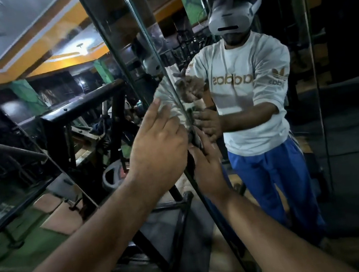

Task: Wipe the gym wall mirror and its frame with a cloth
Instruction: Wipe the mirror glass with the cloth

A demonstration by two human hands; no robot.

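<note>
Both hands w/ cloth point(169, 104) at mirror edge point(150, 54)

Mirror point(240, 33): tall glass panel w/ thin dark edge running diagonally top-centre to bottom, reflecting a person in white shirt & blue trousers. Cloth point(170, 104): pale, crumpled, blurred, pressed on that edge approx mid-height, partly hidden by fingers.

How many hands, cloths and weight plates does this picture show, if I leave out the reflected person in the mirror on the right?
Hands: 2 (left hand, right hand)
Cloths: 1 (pale cloth at the mirror edge, under the left fingers)
Weight plates: 1 (grey weight plate, low behind the left wrist)
Total: 4
</note>
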